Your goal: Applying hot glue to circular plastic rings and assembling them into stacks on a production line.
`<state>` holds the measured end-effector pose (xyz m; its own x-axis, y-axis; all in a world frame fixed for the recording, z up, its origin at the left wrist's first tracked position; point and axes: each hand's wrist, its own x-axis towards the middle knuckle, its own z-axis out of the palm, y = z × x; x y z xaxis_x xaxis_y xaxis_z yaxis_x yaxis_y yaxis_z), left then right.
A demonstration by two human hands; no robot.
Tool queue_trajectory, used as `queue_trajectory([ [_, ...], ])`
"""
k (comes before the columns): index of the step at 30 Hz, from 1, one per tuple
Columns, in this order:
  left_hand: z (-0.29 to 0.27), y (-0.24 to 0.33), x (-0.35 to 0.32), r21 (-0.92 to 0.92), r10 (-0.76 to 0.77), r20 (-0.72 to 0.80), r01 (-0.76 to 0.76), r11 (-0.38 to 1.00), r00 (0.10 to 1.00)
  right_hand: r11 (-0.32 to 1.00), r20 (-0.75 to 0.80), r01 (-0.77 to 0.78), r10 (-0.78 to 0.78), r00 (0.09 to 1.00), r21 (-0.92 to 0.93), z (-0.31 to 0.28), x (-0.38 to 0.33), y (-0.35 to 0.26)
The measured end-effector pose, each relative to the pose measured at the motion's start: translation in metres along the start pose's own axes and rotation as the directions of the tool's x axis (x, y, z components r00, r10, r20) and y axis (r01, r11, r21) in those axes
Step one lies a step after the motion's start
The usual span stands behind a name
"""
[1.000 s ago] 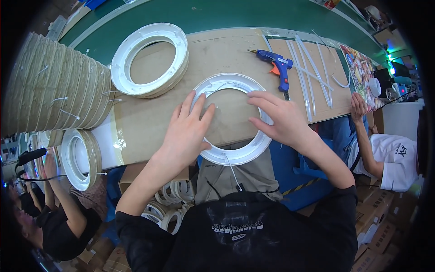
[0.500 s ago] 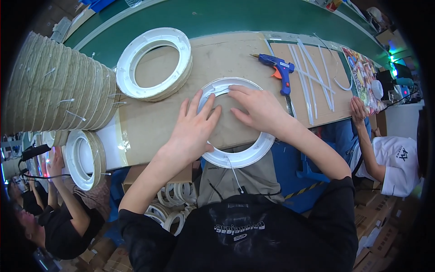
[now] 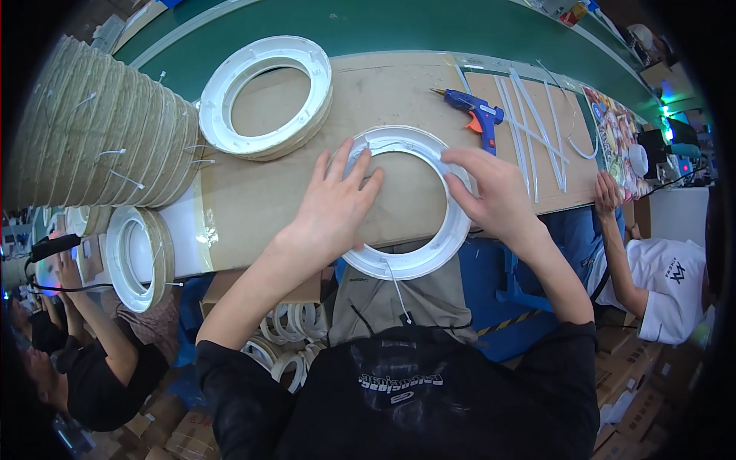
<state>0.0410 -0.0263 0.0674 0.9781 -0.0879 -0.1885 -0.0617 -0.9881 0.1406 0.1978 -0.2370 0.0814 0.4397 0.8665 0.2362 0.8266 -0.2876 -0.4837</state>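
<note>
White ring [image 3: 414,257] — both hands flat

The right hand [image 3: 491,195] has been moved along the top of the white ring [image 3: 414,264], from the upper left back to its right side. The left hand [image 3: 333,203] has been slid a little lower on the ring's left edge.

A cardboard-covered bench [image 3: 253,199] carries two white rings [image 3: 418,257] [image 3: 264,92], a blue glue gun [image 3: 477,116] and glue sticks [image 3: 537,130].
</note>
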Motion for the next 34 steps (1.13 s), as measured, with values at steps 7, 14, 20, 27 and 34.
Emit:
queue_trajectory([
  [7,-0.003,-0.008,-0.016,-0.134,0.052,-0.055,-0.059,0.989,0.997,0.999,0.174,0.020,-0.013,0.985,-0.036,-0.018,-0.026,0.008],
  [14,-0.003,0.009,-0.027,-0.150,-0.050,-0.065,0.040,0.988,0.997,0.995,0.337,0.035,-0.003,0.941,-0.090,-0.014,-0.011,-0.006],
  [20,-0.002,0.015,-0.026,-0.131,-0.064,-0.063,0.056,0.990,0.996,0.980,0.429,0.052,0.037,0.903,-0.194,-0.009,-0.001,-0.016],
  [27,0.001,0.026,-0.018,-0.049,-0.092,-0.052,0.089,0.995,0.994,0.959,0.463,0.051,0.087,0.882,-0.277,0.003,0.001,-0.027],
  [34,0.007,0.019,-0.025,-0.120,-0.104,-0.077,0.094,0.988,0.992,0.962,0.480,0.057,0.081,0.874,-0.267,0.004,0.001,-0.027],
])
